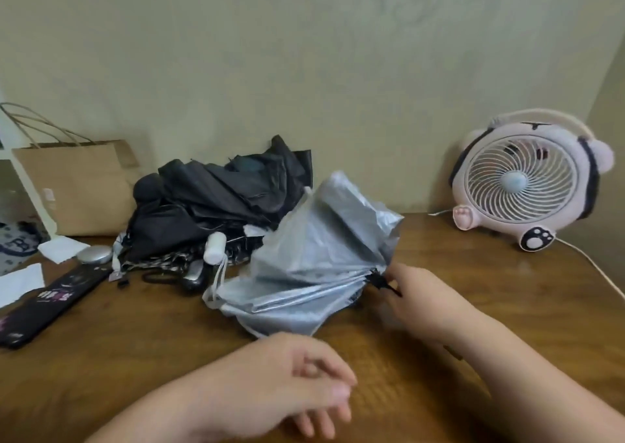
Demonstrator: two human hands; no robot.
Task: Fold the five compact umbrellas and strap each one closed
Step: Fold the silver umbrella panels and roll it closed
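Scanning from the far left: a dark printed umbrella lying rolled slim on the table, seemingly finished, though no strap shows on it. Behind it, a brown paper bag against the wall. Next, a heap of black umbrellas, canopies loose and unfolded, with a white handle poking out in front. Just right of the heap and touching it, a silver umbrella, collapsed but baggy, lying across the table. Nearer the camera, left hand hovering low, fingers loosely curled, holding nothing. Further right, right hand pinching a small black tab at the silver umbrella's right end. Far right, a pink fan, well apart.

Probably early in the silver umbrella's turn, pleats not yet gathered. Next move likely calls for steadying that end with the right hand while bringing the left in to smooth and wrap the panels round the shaft before strapping.

Impossible to count the umbrellas in the black heap. Unclear whether the tab is the closing strap or the tip. Left fingertips blurred, and both forearms cut off at the lower edge.
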